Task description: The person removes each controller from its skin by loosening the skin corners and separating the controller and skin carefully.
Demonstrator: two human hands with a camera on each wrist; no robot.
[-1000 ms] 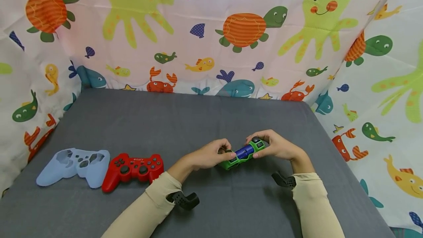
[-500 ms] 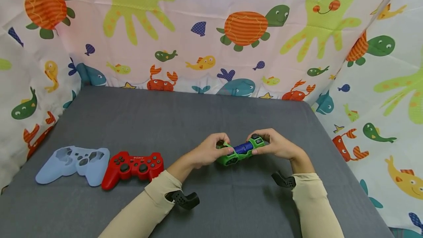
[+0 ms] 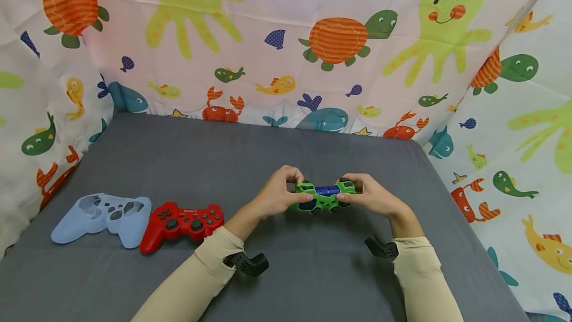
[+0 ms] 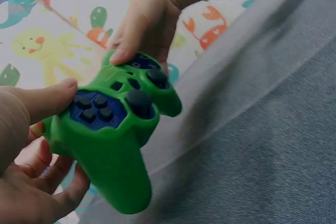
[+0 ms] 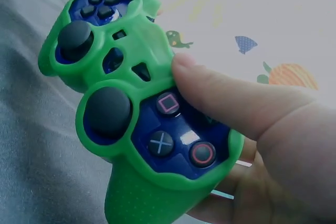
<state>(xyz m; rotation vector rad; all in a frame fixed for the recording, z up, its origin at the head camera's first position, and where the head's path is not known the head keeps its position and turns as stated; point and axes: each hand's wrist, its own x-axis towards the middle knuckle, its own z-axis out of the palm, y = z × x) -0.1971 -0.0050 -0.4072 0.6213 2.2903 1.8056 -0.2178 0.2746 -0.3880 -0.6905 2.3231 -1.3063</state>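
Note:
A blue game controller in a green silicone cover (image 3: pixel 326 201) is held up between both hands over the grey cloth. My left hand (image 3: pixel 278 194) grips its left end, thumb on top beside the direction buttons (image 4: pixel 94 107) and fingers curled beneath. At the other end my right hand (image 3: pixel 371 195) holds it, thumb (image 5: pixel 210 85) along the top edge near the square button. In the right wrist view the cover fits around both black thumbsticks (image 5: pixel 107 111) and the blue button areas. A strip of blue body shows at the controller's back edge in the head view.
To the left on the grey tabletop (image 3: pixel 201 148) lie a red Sony controller (image 3: pixel 183 225) and an empty light blue silicone cover (image 3: pixel 105 217), side by side. A white curtain with sea animals (image 3: pixel 263 29) stands behind the table and along its sides.
The controller has turned from slanted to nearly level, its left end rising with my left hand. The green cover's left end, pulled at by my left fingers earlier, now lies round the controller.

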